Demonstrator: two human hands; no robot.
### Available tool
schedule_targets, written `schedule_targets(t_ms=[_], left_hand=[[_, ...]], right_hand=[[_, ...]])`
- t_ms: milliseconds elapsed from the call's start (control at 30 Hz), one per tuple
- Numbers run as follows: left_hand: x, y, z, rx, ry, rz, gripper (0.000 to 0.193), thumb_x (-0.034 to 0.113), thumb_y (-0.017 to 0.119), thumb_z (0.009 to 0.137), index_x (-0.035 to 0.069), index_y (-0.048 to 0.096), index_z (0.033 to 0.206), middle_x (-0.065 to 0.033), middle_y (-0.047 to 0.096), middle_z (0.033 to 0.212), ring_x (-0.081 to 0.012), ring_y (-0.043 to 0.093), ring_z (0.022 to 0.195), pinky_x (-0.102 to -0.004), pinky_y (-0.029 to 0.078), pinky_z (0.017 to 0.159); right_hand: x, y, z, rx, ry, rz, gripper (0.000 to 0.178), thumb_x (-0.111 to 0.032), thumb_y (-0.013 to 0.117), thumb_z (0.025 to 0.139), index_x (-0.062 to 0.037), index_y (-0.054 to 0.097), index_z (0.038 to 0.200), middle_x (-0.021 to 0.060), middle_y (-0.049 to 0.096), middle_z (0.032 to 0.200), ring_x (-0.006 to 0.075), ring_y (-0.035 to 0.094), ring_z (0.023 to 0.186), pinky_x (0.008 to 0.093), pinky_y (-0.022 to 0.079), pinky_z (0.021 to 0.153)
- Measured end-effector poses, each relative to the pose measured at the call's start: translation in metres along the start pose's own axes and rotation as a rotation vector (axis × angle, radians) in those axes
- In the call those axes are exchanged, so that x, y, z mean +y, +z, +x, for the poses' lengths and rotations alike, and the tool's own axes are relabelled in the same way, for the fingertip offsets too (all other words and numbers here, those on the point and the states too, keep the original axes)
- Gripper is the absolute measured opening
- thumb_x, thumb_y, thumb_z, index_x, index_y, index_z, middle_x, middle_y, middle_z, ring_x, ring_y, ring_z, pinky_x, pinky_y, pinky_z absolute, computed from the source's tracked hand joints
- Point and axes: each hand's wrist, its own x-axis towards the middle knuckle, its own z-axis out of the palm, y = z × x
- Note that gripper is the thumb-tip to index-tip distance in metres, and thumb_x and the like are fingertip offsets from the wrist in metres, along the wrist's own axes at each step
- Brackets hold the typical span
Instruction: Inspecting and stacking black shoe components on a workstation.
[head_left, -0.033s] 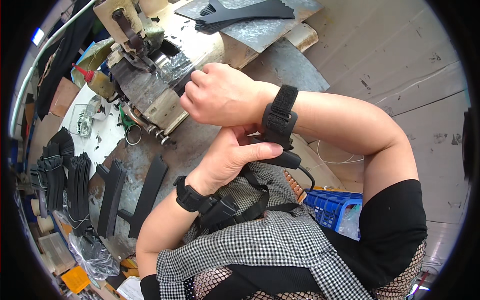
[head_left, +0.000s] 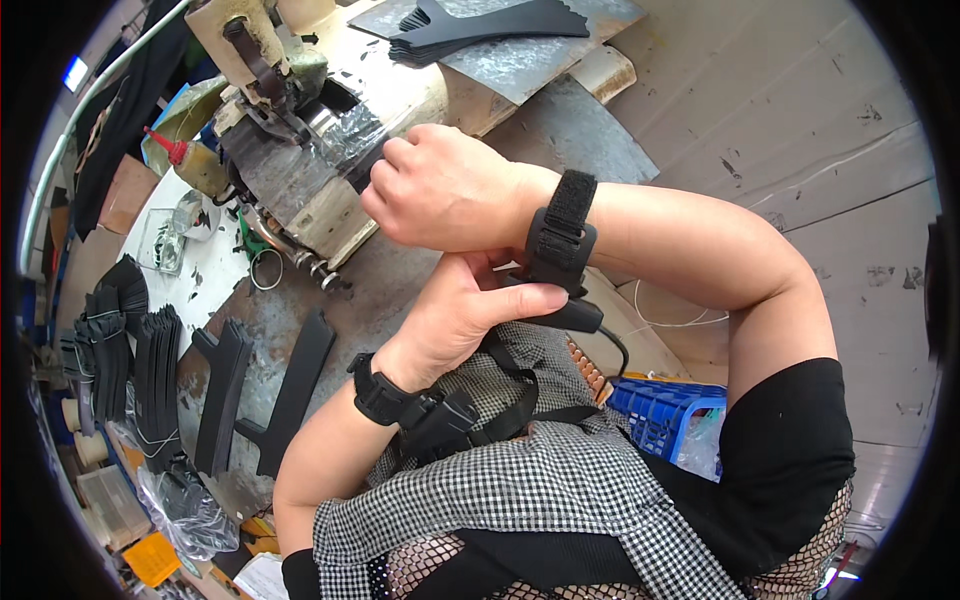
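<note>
My right hand [head_left: 445, 190] is curled into a fist, back of the hand up, in front of the sewing machine; nothing shows in its fingers. A black wrist strap [head_left: 570, 205] circles my right wrist. Below that wrist, my left hand [head_left: 465, 305] is closed on a black strapped device [head_left: 575, 316] with a thin cable, thumb lying along its top. The left fingers are partly hidden under the right wrist. Another black strap [head_left: 380, 390] with a dark module sits on my left wrist.
The sewing machine [head_left: 290, 170] stands at the back left, beside a red-tipped bottle [head_left: 170, 147]. Black Y-shaped pieces [head_left: 222, 395] and tied bundles [head_left: 155, 385] lie at left. Another stack [head_left: 490, 28] rests on a metal sheet. A blue basket [head_left: 650, 410] is at my right.
</note>
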Motion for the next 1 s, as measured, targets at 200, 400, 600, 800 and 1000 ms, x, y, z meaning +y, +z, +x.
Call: schedule_targets(t_ms=[200, 400, 600, 800, 1000], left_hand=[[-0.004, 0.001, 0.0, 0.049, 0.103, 0.035, 0.043, 0.004, 0.078, 0.081, -0.004, 0.06, 0.119, -0.0079, 0.066, 0.112, -0.0143, 0.065, 0.098, -0.0275, 0.053, 0.089], [-0.002, 0.001, -0.004, 0.126, 0.039, 0.117, 0.044, 0.008, 0.08, 0.08, -0.006, 0.06, 0.117, -0.0082, 0.066, 0.11, -0.0139, 0.065, 0.097, -0.027, 0.054, 0.086], [-0.007, 0.003, -0.007, 0.149, 0.07, 0.221, 0.042, 0.008, 0.081, 0.078, -0.007, 0.061, 0.112, -0.0086, 0.068, 0.105, -0.0135, 0.066, 0.093, -0.0264, 0.055, 0.083], [-0.013, 0.004, -0.003, 0.22, 0.065, 0.247, 0.039, 0.008, 0.083, 0.075, -0.007, 0.063, 0.105, -0.0082, 0.069, 0.1, -0.0135, 0.066, 0.09, -0.0267, 0.054, 0.08], [-0.019, 0.008, 0.0, 0.213, 0.006, 0.252, 0.037, 0.008, 0.084, 0.074, -0.006, 0.063, 0.101, -0.0066, 0.068, 0.095, -0.012, 0.065, 0.088, -0.0261, 0.053, 0.081]], right_hand=[[-0.002, -0.01, -0.001, -0.41, 0.67, 0.839, 0.022, -0.022, 0.068, 0.081, -0.0001, 0.07, 0.083, 0.0091, 0.071, 0.077, 0.0216, 0.069, 0.075, 0.0355, 0.055, 0.071], [-0.005, -0.007, -0.01, -0.32, 1.034, 1.409, 0.021, -0.021, 0.069, 0.084, 0.0002, 0.072, 0.086, 0.005, 0.067, 0.074, 0.0123, 0.062, 0.071, 0.0311, 0.053, 0.07], [-0.014, 0.0, -0.025, -0.152, 0.979, 1.279, 0.015, -0.016, 0.068, 0.084, -0.0015, 0.069, 0.084, 0.0051, 0.064, 0.073, 0.0176, 0.062, 0.068, 0.0328, 0.052, 0.065], [-0.014, -0.002, -0.039, 0.062, 0.548, 0.273, 0.011, -0.016, 0.068, 0.082, -0.0052, 0.065, 0.082, 0.0091, 0.06, 0.078, 0.0291, 0.063, 0.078, 0.0376, 0.053, 0.065], [-0.006, -0.005, -0.026, 0.163, 1.356, 2.335, 0.019, -0.017, 0.063, 0.093, 0.0008, 0.068, 0.097, 0.0033, 0.068, 0.083, 0.0114, 0.062, 0.073, 0.0259, 0.053, 0.072]])
